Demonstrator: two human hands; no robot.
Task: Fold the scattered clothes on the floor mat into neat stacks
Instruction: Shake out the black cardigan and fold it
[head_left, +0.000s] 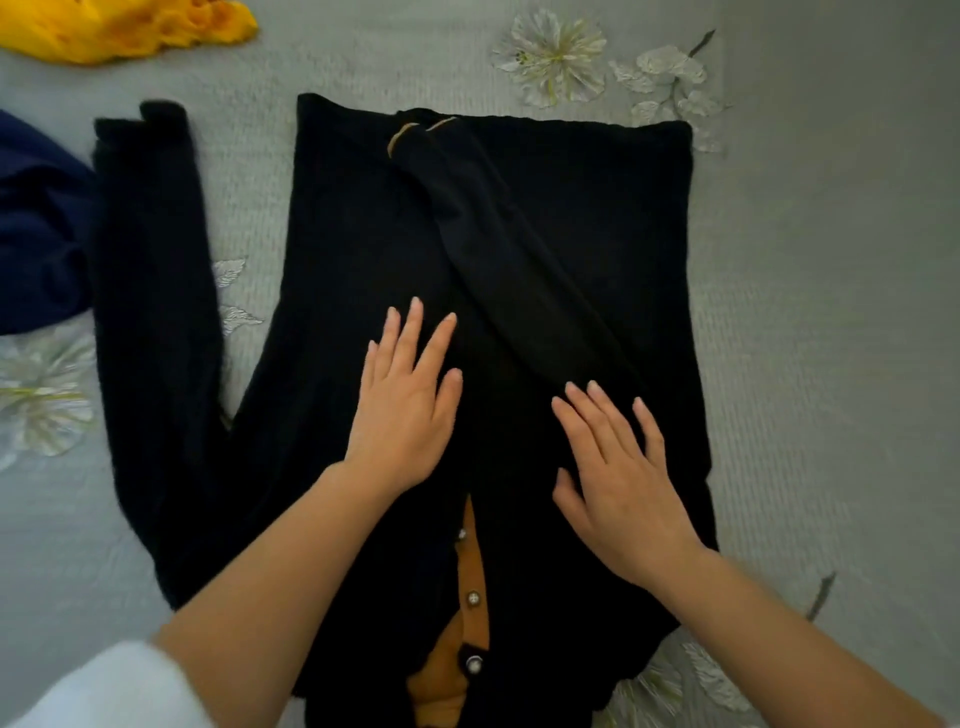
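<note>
A black cardigan (597, 208) lies flat in the middle of the frame on a gray floor mat (805, 312). The mat has pale flowers (553, 57) printed on it.

One sleeve (509, 260) of the cardigan is folded over the body. It runs on a slant from the lower right up to the top middle, and its cuff has a thin tan edge. The other sleeve (150, 270) lies stretched out on the mat at the left side of the frame.

The left hand (405, 410) rests flat on the cardigan, just left of the folded sleeve. Its fingers (415, 332) are straight and spread, and they grip nothing. The right hand (618, 478) also lies flat on the cardigan, lower and to the right. Its fingers (602, 415) are straight too, with the tips at the edge of the folded sleeve.

Below the hands, an orange-brown strip (470, 551) with shiny buttons (473, 597) shows down the front.

A yellow cloth (119, 28) sits bunched in the upper left corner. A dark blue cloth (36, 223) lies at the left edge, just beside the stretched sleeve. A white fuzzy cuff (104, 686) shows in the lower left corner.
</note>
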